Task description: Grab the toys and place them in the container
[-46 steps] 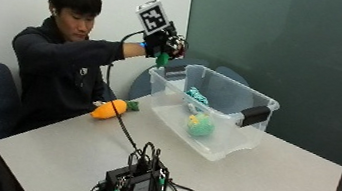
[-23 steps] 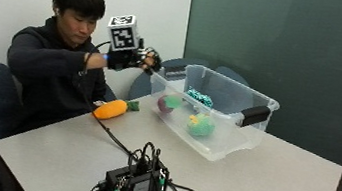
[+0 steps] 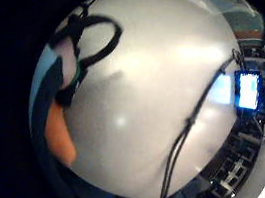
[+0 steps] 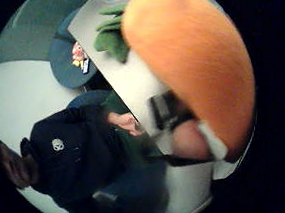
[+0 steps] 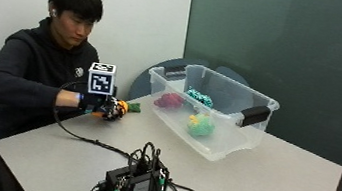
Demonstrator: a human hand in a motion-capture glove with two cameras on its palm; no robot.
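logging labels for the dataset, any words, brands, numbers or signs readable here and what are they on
No text can be read in any view.
Badge on the person's dark hoodie: too small to read.
Lit screen of the device on the table: glare, nothing legible.
Clear container: no label visible.
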